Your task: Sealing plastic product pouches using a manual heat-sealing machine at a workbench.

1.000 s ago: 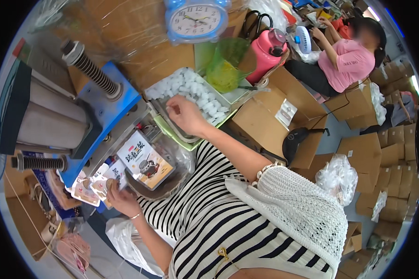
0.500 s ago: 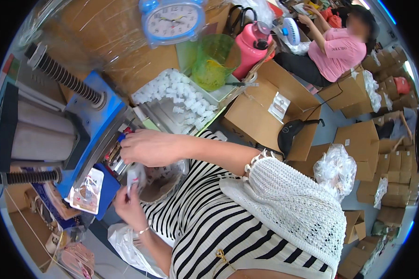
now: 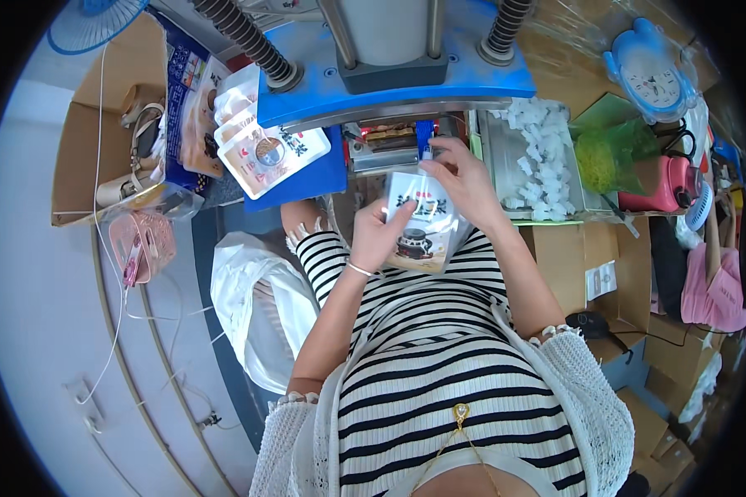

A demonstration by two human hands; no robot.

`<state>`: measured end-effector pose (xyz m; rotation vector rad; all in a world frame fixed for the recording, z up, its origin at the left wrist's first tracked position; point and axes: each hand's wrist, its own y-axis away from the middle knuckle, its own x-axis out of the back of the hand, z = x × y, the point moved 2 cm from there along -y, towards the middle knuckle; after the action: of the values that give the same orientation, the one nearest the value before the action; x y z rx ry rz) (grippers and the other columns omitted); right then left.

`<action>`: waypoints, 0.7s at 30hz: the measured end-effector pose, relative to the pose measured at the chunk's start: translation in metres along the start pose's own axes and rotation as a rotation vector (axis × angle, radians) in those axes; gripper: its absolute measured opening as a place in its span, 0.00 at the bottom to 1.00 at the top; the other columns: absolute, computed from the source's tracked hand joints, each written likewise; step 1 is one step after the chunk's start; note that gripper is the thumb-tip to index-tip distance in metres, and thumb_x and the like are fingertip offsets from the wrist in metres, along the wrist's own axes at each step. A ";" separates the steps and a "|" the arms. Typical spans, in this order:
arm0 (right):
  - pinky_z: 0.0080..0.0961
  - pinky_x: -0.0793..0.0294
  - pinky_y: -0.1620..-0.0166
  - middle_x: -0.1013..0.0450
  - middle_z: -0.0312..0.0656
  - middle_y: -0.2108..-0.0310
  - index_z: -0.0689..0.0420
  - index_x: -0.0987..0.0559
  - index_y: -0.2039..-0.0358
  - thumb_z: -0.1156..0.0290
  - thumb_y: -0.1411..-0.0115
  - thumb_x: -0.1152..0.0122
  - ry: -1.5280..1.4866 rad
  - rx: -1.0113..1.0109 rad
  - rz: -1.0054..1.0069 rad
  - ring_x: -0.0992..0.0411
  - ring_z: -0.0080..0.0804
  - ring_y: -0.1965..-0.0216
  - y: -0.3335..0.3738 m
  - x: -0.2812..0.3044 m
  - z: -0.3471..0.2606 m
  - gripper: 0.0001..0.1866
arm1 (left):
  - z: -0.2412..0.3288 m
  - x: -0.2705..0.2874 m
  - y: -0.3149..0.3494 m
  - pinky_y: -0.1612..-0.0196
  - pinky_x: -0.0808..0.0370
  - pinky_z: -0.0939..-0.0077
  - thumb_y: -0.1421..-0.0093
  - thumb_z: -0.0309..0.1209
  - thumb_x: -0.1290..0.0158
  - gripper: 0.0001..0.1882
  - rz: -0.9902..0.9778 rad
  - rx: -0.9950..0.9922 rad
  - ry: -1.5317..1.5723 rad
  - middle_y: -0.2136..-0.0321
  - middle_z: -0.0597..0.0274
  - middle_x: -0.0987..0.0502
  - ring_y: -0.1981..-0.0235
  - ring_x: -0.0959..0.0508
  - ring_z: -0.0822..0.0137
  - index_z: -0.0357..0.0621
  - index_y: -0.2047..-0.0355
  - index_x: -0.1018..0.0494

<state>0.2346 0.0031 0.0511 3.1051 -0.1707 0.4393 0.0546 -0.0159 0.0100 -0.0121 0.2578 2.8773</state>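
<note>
My left hand (image 3: 379, 234) grips a printed stand-up pouch (image 3: 423, 217) by its left side, thumb across the front. The pouch is upright, pale at the top with dark lettering and a picture of a dark pot low down. At its upper right corner, my right hand (image 3: 466, 178) is closed with thumb and forefinger together, by a small whitish piece (image 3: 427, 155). Whether that piece is fixed to the pouch I cannot tell. Just beyond the fingers is a metal fixture (image 3: 387, 157) with a blue part, under the blue press plate (image 3: 398, 98).
Similar pouches (image 3: 275, 157) lie fanned on a blue board (image 3: 330, 176) at the left. On the right stands a metal tray (image 3: 503, 153) with many small white plastic pieces (image 3: 543, 170). A green cup (image 3: 617, 157), pink bottle (image 3: 659, 184) and blue clock (image 3: 651, 74) are farther right.
My view has swung round so the press is straight ahead. The pouch is now raised before me in my left hand, and my right hand has come from the fixture to its corner.
</note>
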 end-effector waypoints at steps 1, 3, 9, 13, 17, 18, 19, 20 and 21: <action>0.21 0.31 0.68 0.27 0.38 0.73 0.61 0.23 0.59 0.71 0.42 0.40 0.070 0.060 0.055 0.30 0.24 0.73 -0.001 0.003 -0.002 0.11 | 0.002 0.004 -0.006 0.71 0.31 0.85 0.40 0.34 0.43 0.12 0.023 0.030 0.025 0.75 0.68 0.22 0.75 0.29 0.83 0.35 0.68 0.22; 0.22 0.31 0.68 0.26 0.40 0.72 0.60 0.23 0.59 0.71 0.42 0.40 0.138 0.115 0.104 0.29 0.26 0.72 -0.001 0.013 -0.006 0.11 | 0.004 0.010 -0.020 0.69 0.30 0.86 0.40 0.34 0.43 0.12 0.052 0.066 0.050 0.73 0.66 0.21 0.73 0.27 0.82 0.35 0.68 0.21; 0.36 0.27 0.63 0.26 0.46 0.65 0.57 0.25 0.58 0.74 0.45 0.42 0.872 0.069 0.347 0.26 0.47 0.67 0.001 0.081 -0.003 0.13 | 0.014 0.007 -0.054 0.70 0.30 0.84 0.41 0.37 0.42 0.15 0.136 0.031 0.178 0.77 0.67 0.22 0.75 0.27 0.80 0.34 0.71 0.22; 0.40 0.28 0.61 0.27 0.47 0.62 0.59 0.25 0.62 0.76 0.47 0.43 1.148 -0.104 0.302 0.28 0.49 0.62 -0.001 0.082 0.018 0.10 | 0.037 0.024 -0.049 0.68 0.27 0.72 0.42 0.43 0.43 0.21 0.107 0.010 -0.707 0.69 0.58 0.19 0.72 0.22 0.62 0.34 0.65 0.23; 0.42 0.29 0.58 0.29 0.49 0.61 0.61 0.25 0.65 0.78 0.49 0.43 1.026 0.130 0.322 0.30 0.49 0.59 -0.007 0.062 0.031 0.09 | 0.061 0.062 -0.037 0.55 0.30 0.60 0.47 0.51 0.43 0.29 0.578 -0.434 -1.231 0.54 0.52 0.25 0.55 0.27 0.49 0.37 0.55 0.27; 0.42 0.29 0.58 0.29 0.49 0.61 0.61 0.25 0.65 0.79 0.49 0.43 0.978 0.171 0.328 0.31 0.50 0.58 -0.008 0.061 0.034 0.10 | 0.060 0.065 -0.034 0.53 0.31 0.58 0.47 0.51 0.43 0.29 0.638 -0.545 -1.391 0.52 0.52 0.26 0.53 0.29 0.48 0.38 0.55 0.27; 0.42 0.29 0.58 0.29 0.50 0.61 0.62 0.26 0.65 0.79 0.50 0.43 0.925 0.264 0.377 0.32 0.51 0.57 -0.009 0.062 0.034 0.10 | 0.056 0.068 -0.033 0.51 0.32 0.55 0.48 0.51 0.42 0.29 0.699 -0.567 -1.544 0.50 0.52 0.28 0.50 0.30 0.47 0.39 0.54 0.28; 0.42 0.29 0.58 0.29 0.50 0.61 0.62 0.26 0.65 0.79 0.50 0.43 0.930 0.219 0.349 0.32 0.51 0.57 -0.011 0.064 0.037 0.10 | 0.048 0.066 -0.029 0.51 0.32 0.55 0.48 0.51 0.42 0.29 0.705 -0.673 -1.547 0.50 0.52 0.28 0.50 0.30 0.47 0.39 0.54 0.28; 0.40 0.29 0.58 0.28 0.48 0.62 0.62 0.26 0.64 0.79 0.49 0.42 0.895 0.233 0.368 0.31 0.48 0.58 -0.011 0.066 0.037 0.10 | 0.035 0.061 -0.019 0.51 0.33 0.54 0.47 0.46 0.43 0.25 0.644 -0.654 -1.484 0.52 0.52 0.27 0.50 0.31 0.45 0.41 0.56 0.28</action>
<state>0.3095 0.0065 0.0336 2.7058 -0.6992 1.8748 0.0006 0.0239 0.0393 2.1791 -1.0651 2.4197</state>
